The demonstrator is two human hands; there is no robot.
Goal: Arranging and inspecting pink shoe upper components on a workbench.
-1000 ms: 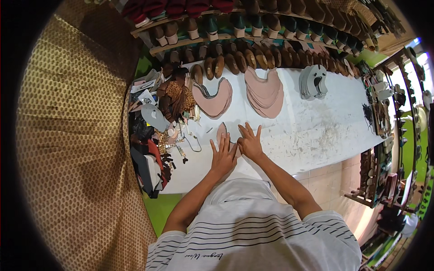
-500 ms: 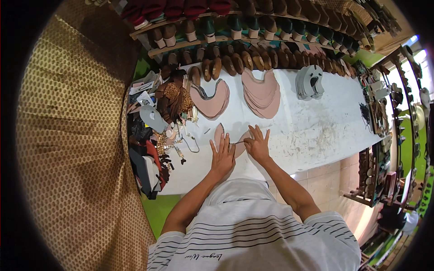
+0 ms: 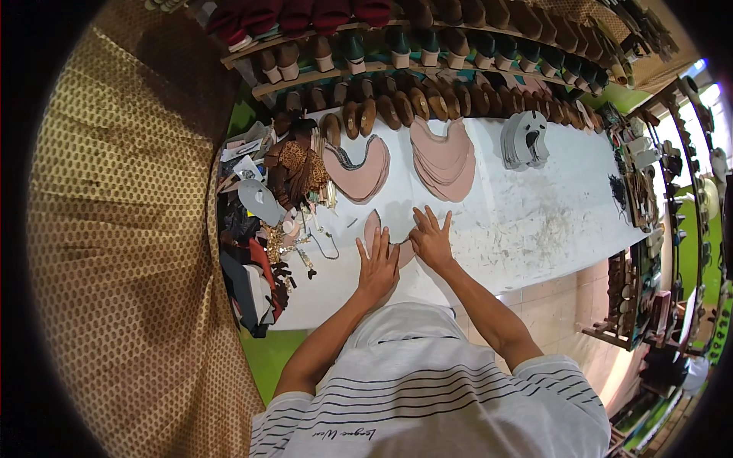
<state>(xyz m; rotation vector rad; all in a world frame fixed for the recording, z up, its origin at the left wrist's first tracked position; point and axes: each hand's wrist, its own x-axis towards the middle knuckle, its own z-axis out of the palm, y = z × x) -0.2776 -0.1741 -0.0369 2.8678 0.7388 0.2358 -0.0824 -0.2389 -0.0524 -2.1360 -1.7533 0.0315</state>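
A pink curved cut piece, like a shoe upper, lies flat on the white table before me, with a thin dark line along its inner curve. My left hand rests on its left side, palm down and fingers spread. On its right side lies my right hand, fingers stretched out, the thumb side at the inner edge; it covers most of that arm of the piece. Beyond my hands lie a pile of pink curved pieces with dark inner edges and a second pink pile.
A stack of grey pieces sits at the far right of the white table. Scraps, chains and brown leather bits crowd the left end. Rows of shoes line the back, and a patterned curtain hangs left.
My right hand has shifted slightly left and up over the piece, its fingers closer together. The dark line between my hands now sags in a curve. My left hand has barely moved.
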